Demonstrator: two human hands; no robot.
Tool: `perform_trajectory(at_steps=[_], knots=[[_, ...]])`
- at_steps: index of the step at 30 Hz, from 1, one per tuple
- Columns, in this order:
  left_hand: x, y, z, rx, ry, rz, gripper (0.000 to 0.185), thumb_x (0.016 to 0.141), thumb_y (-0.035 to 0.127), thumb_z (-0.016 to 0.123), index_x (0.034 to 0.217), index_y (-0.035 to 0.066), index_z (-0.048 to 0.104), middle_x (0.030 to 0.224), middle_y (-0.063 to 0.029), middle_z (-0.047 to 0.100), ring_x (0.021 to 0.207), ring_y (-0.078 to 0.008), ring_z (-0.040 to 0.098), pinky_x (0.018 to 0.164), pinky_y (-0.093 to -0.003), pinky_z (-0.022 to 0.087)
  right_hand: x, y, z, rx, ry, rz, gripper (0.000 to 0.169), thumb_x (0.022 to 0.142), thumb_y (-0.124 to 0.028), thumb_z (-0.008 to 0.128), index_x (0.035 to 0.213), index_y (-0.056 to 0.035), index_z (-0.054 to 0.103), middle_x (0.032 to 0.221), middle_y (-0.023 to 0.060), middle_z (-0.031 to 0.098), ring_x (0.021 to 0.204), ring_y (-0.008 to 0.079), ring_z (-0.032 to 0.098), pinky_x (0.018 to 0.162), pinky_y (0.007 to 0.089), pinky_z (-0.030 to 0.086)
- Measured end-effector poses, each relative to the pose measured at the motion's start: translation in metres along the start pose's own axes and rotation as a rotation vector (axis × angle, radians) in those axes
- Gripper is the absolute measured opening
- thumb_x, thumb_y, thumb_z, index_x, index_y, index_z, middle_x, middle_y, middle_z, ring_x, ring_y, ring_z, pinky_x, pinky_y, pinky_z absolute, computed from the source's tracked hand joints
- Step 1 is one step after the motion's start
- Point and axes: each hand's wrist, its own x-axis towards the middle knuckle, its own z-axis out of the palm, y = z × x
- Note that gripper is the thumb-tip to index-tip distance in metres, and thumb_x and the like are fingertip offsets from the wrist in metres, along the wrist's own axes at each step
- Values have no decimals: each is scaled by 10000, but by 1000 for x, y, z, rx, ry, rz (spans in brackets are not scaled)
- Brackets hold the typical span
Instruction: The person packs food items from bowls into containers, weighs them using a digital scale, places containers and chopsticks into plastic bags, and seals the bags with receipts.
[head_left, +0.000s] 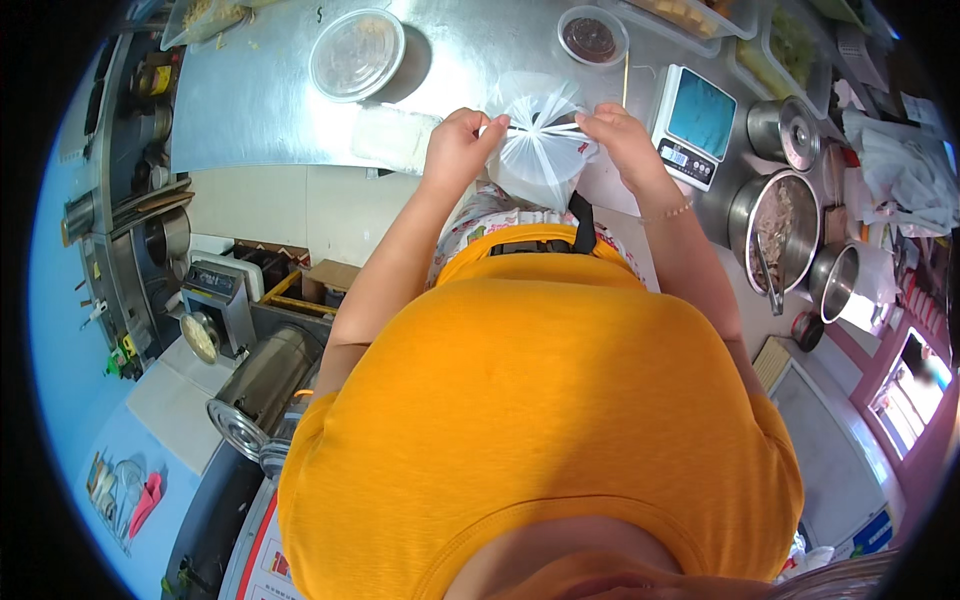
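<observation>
A thin clear plastic bag hangs at the near edge of the steel worktop, its neck gathered into a small knot with two stretched ends. My left hand pinches one end between thumb and fingers. The other end is pinched by my right hand. A round shape shows through the bag; what it is cannot be told. Beyond my left hand stand a lidded round plastic container and a flat whitish packet or cloth. Past my right hand is a plastic cup of dark sauce.
A digital kitchen scale lies right of my right hand. Further right stand a lidded steel pot, a steel bowl of shredded food with tongs and an open steel pot. Plastic tubs of food line the back right.
</observation>
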Motion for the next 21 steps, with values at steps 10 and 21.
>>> perform_trajectory(at_steps=[10, 21], knots=[[6, 13, 1, -564, -173, -19, 193, 892, 210, 643, 821, 58, 546, 772, 35, 570, 755, -49, 466, 694, -205, 394, -15, -22, 25, 434, -201, -71, 220, 964, -246, 482, 877, -69, 579, 820, -30, 528, 789, 75, 444, 748, 226, 370], [6, 11, 10, -571, -73, -36, 186, 948, 214, 549, 853, 62, 497, 746, 17, 541, 698, -59, 451, 648, -219, 395, -9, -36, 34, 836, -191, 119, 181, 963, -172, 459, 800, -92, 470, 751, -5, 422, 795, 120, 476, 589, 218, 355]])
